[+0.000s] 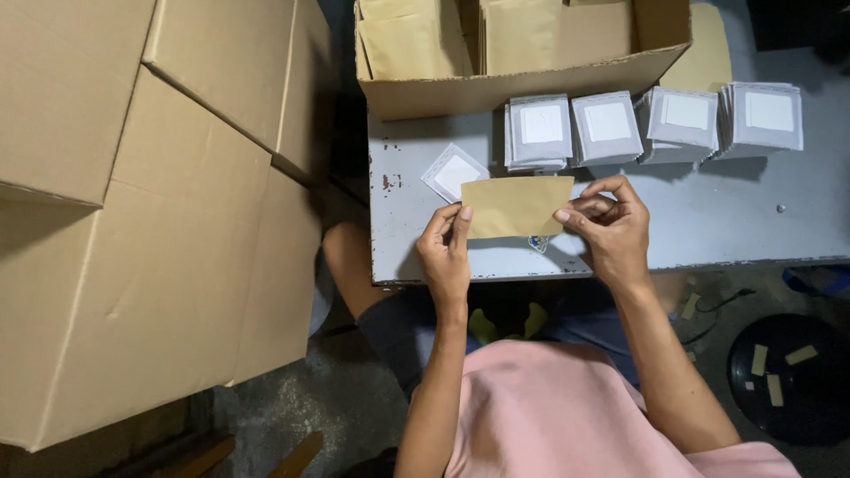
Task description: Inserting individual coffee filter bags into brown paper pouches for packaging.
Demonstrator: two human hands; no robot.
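- The left hand (445, 252) pinches the left end of a small brown paper envelope (516, 205); thumb and forefinger are closed on its edge, with the remaining fingers curled beneath.
- The right hand (611, 228) grips the right end of the envelope; its fingertips (564, 214) are closed on the short edge, thumb on top.
- The envelope is held flat between both hands, above the grey metal table (708, 230), spanning the gap from one set of fingertips to the other.
- Handling judgement: the envelope appears light, thin and flexible. It is likely to crease if squeezed mid-span, so hold it at the two short ends.
- Just beyond the left fingertips lies one white square packet (453, 172), tilted on the table.
- Beyond the right fingertips stand stacks of white packets (655, 124) in a row.
- Farther out sits an open cardboard box (522, 88) containing more brown envelopes.
- Large closed cartons (133, 221) stand well to the left of the left hand.
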